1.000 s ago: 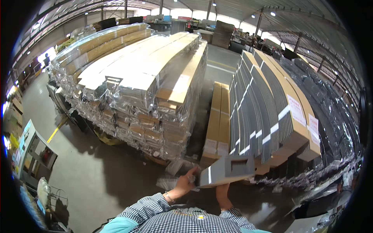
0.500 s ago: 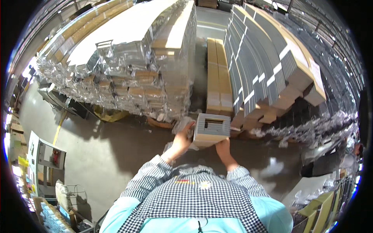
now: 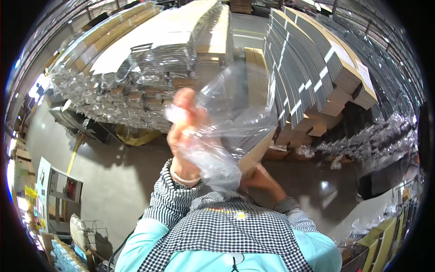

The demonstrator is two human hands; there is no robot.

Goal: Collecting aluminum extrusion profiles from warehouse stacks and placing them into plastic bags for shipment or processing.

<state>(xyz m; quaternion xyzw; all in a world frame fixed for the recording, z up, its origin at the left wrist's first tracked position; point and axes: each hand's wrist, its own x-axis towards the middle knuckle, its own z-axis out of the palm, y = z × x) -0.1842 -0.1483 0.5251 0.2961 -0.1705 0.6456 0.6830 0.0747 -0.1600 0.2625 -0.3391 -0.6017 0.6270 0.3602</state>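
Left hand (image 3: 183,129) up in front of the left stack (image 3: 158,59), blurred, fingers apparently closed on clear film (image 3: 215,163); exact pinch lost in the blur. Right hand (image 3: 262,181) low at the near end of the pack (image 3: 257,153), touching it; fingers partly hidden, so cannot tell how firmly they close. Pack sits tilted in front of the body, between left stack and right stack (image 3: 301,72), its upper part veiled by film. Tan face and grey side suggest layered board: probably stiff along its length, fairly heavy for one hand, corners likely to crush or dent if knocked. Film a different matter: thin, limp, glossy, weighs next to nothing, likely slides on itself and clings to skin. Best hold on pack: flat palm under the tan face, other hand on the side, clear of loose film. Best hold on film: a gathered bunch, not a single edge.
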